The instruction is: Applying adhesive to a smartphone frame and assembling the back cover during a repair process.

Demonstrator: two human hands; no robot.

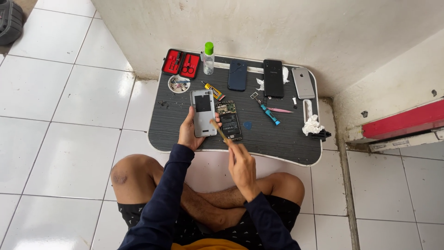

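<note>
My left hand holds up a grey phone back cover, its inner side facing me, over the left part of a small dark lap table. In my right hand is a thin yellowish brush-like tool, whose tip touches the cover's lower right edge. Just right of the cover lies an opened phone with its circuit board and black battery exposed.
On the table: a red tool case, a small dish, a clear bottle with green cap, a glue tube, three phones, a blue screwdriver, crumpled tissue. White wall behind, tiled floor around.
</note>
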